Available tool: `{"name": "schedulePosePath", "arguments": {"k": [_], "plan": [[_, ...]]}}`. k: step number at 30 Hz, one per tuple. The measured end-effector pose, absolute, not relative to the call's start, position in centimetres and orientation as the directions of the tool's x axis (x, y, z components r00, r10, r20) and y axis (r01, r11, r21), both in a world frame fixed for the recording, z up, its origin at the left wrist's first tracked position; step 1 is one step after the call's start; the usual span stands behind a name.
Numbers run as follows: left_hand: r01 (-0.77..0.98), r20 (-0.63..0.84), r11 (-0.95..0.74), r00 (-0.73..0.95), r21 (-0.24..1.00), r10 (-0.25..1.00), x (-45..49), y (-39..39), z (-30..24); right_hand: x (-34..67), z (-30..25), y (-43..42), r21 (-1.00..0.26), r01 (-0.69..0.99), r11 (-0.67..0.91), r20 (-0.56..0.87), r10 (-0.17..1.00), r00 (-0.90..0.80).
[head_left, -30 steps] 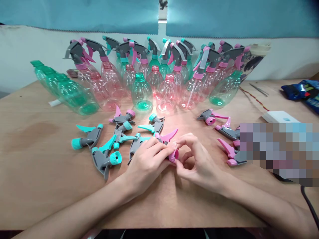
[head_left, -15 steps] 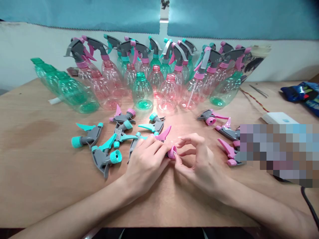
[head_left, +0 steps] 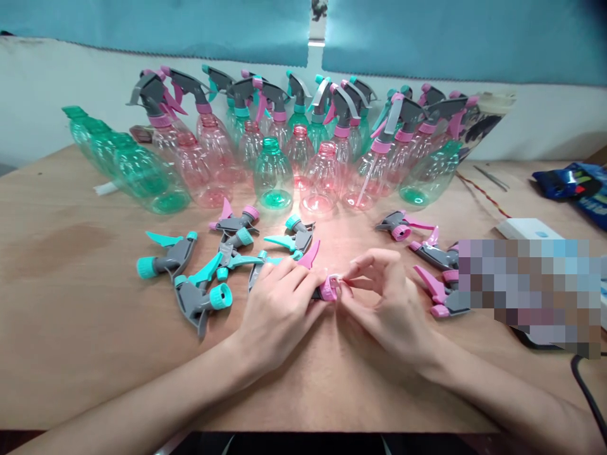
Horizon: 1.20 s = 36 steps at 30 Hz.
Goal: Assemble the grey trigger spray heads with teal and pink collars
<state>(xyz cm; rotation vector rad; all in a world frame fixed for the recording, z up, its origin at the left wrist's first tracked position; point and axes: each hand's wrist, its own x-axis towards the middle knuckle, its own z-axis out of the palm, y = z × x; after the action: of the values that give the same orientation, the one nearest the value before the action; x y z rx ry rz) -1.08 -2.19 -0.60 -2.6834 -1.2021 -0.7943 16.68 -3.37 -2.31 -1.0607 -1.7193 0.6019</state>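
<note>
Head view: pink-collared sprayer [head_left: 327, 289] between fingers [head_left: 353, 304]

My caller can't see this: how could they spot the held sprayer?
On the brown wooden table, before the translucent plastic bottles, find the left hand. It holds a grey plastic spray head with pink trigger and collar; neighbouring loose spray heads lie unheld.

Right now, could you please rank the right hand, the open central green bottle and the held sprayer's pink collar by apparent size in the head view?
1. Right hand
2. Open central green bottle
3. Pink collar
</note>
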Motion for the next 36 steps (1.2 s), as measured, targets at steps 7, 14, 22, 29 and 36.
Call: {"name": "schedulePosePath", "arguments": {"k": [7, 14, 22, 29, 36], "plan": [[0.657, 0.476, -0.663, 0.482, 0.359, 0.736, -1.5, -1.9, -0.1, 18.1, -0.7, -1.8, -0.95, 0.131, 0.284, 0.285, 0.958, -0.008], [0.569, 0.375, -0.545, 0.396, 0.616, 0.838, -1.4, -2.0, 0.5, 18.6, 1.6, -1.8, -0.993, -0.098, 0.061, 0.077, 0.983, -0.168], [0.545, 0.344, -0.535, 0.418, 0.646, 0.841, -1.3, -2.2, 0.3, 18.0, 0.9, -2.9, -0.963, 0.083, 0.256, 0.238, 0.955, -0.179], [0.532, 0.351, -0.543, 0.423, 0.65, 0.835, -1.3, -2.1, 0.6, 18.2, 0.9, -2.7, -0.902, 0.15, 0.405, 0.382, 0.91, -0.163], [0.565, 0.402, -0.58, 0.419, 0.587, 0.814, -1.6, -2.1, 0.3, 18.3, 1.6, -2.7, -0.795, 0.221, 0.566, 0.486, 0.811, -0.326]]}}
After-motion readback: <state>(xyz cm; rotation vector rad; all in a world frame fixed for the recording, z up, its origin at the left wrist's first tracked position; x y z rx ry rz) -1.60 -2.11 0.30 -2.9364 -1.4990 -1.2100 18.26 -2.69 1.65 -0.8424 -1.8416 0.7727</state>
